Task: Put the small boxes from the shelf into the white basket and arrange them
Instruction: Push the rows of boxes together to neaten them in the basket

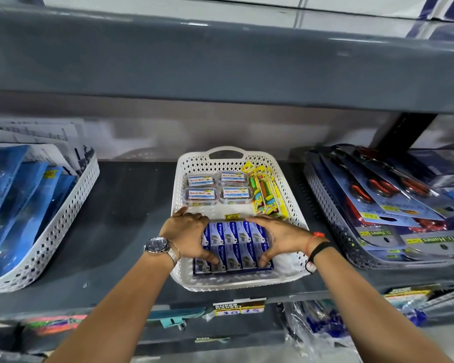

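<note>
A white perforated basket (184,179) stands on the dark shelf at the centre. Several small blue-and-white boxes (237,247) lie in two tight rows in its near half. My left hand (188,235) presses against the left side of the block, thumb across the near row. My right hand (281,238) clasps the right side in the same way. Both hands grip the block together. Behind the boxes sit several clear tubs with blue labels (216,188), and yellow packets (266,191) lean along the right wall.
A white basket of blue packs (63,213) stands on the left. On the right a dark basket (325,205) holds carded scissor sets. A grey upper shelf (220,61) hangs overhead. A price label (239,307) sticks to the shelf's front edge, with goods below.
</note>
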The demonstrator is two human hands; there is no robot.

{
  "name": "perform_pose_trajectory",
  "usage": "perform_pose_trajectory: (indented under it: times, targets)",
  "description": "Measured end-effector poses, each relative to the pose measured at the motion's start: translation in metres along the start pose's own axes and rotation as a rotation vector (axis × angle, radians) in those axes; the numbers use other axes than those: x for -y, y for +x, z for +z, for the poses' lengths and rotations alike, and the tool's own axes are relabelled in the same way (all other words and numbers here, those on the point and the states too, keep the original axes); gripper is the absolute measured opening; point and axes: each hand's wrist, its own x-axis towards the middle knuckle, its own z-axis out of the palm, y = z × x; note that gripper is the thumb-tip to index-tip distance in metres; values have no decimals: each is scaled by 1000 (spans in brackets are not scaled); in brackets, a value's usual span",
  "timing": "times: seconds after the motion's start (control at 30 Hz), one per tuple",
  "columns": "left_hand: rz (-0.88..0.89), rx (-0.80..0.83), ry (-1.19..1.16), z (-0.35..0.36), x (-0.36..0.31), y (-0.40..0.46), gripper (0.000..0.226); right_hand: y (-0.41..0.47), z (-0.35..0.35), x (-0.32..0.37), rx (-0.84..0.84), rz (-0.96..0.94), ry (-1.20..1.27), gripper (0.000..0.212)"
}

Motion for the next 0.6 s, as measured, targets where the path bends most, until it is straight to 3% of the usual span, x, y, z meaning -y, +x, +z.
perform_pose_trajectory:
  times: [0.33,0.6]
  targets:
    - [-16,48,-24,-6,0,3,86,0,-5,9,-15,6,-65,102]
    - [34,238,-199,-18,8,3,78,19,19,56,-81,-47,-128,99]
